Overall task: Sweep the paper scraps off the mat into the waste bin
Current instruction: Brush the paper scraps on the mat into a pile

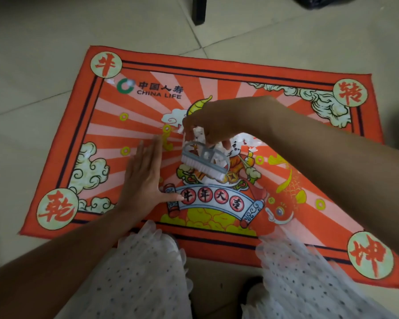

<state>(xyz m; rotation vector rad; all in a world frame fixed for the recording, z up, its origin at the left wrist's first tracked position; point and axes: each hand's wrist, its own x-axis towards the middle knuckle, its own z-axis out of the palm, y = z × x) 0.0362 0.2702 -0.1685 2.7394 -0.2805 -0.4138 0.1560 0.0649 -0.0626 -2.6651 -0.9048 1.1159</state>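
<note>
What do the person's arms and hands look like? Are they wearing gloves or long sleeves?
No gloves and no long sleeves. The left hand and right hand are bare, and both forearms are bare as far as the picture shows. I see no rings, watch or bracelet. Lower down, the person wears frilly white fabric with small dark dots.

Home interior: tiled floor [44, 35], printed mat [148, 72].

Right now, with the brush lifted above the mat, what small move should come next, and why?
Probably lower the grey plastic scrubbing brush, held by the right hand, onto the white paper scraps at the middle of the red printed mat and stroke toward the flat left hand. More scraps lie near the far left corner; no bin is visible.
</note>
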